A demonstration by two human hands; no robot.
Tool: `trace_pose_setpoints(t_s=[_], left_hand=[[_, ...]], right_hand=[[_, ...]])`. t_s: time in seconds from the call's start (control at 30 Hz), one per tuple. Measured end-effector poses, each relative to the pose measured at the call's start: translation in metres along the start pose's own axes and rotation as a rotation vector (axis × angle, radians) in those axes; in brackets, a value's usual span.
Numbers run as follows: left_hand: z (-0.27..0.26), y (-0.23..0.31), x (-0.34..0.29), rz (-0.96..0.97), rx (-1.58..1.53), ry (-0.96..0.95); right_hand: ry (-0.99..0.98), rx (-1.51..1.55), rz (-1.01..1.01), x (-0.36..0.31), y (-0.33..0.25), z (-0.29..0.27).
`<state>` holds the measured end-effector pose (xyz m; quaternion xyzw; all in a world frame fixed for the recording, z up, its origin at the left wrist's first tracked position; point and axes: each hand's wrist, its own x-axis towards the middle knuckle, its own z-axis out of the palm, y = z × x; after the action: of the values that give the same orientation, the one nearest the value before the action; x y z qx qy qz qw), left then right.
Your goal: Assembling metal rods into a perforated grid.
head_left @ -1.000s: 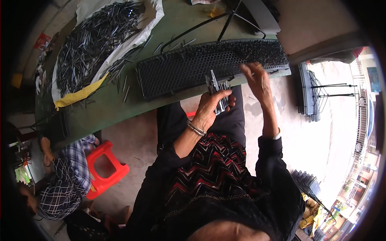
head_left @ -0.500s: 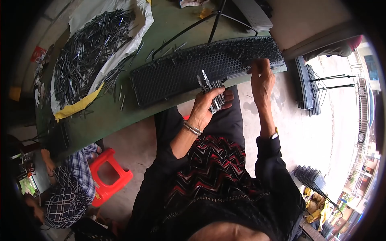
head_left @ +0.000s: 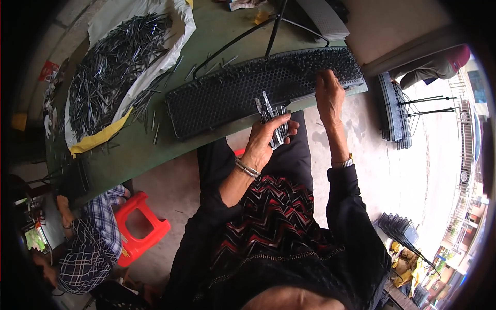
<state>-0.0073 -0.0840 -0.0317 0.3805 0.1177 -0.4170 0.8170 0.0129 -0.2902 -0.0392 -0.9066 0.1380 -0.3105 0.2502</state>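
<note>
My left hand (head_left: 262, 137) is closed around a bundle of thin, shiny dark sticks (head_left: 277, 126), their ends fanning out past the thumb. Just beyond it, a long black tray full of round holes (head_left: 206, 106) lies along the near edge of the green table. Many holes toward the tray's right and far side have small dark pieces standing in them; the left part shows bare holes. Over the tray's right part is my right hand (head_left: 330, 95), its fingers curled and pinched together. Whatever they grip is too small or hidden to make out.
An opened white sack (head_left: 178, 39) heaped with loose dark sticks (head_left: 111, 67) covers the table's left. A black wire stand (head_left: 279, 18) rises behind the tray. A red stool (head_left: 163, 227) and a person in checked clothes (head_left: 85, 248) are at lower left; another person (head_left: 431, 75) bends at right beside stacked racks (head_left: 391, 111).
My right hand has shifted slightly left and up over the tray, its fingers drawn closer together. The left hand keeps its bundle nearly in place, turned a little. The person at right has moved further into view.
</note>
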Motion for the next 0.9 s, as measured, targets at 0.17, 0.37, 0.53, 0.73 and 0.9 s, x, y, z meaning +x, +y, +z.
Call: trace_pose_setpoints(t_s=[0.17, 0.37, 0.53, 0.73, 0.9], left_hand=[[0.002, -0.002, -0.003, 0.017, 0.012, 0.029], [-0.001, -0.008, -0.001, 0.081, 0.017, 0.031], [-0.002, -0.008, -0.001, 0.107, 0.070, 0.034], [0.000, -0.008, 0.000, 0.070, 0.061, 0.076], [-0.002, -0.011, -0.001, 0.036, -0.012, 0.048]], right_hand=[[-0.032, -0.263, -0.044, -0.004, -0.004, 0.004], [-0.265, 0.061, 0.077, -0.022, -0.029, -0.019], [-0.744, 0.558, 0.275, -0.039, -0.055, -0.051], [-0.290, 0.376, 0.251, -0.039, -0.050, -0.046], [0.056, 0.027, 0.018, -0.008, -0.017, -0.027]])
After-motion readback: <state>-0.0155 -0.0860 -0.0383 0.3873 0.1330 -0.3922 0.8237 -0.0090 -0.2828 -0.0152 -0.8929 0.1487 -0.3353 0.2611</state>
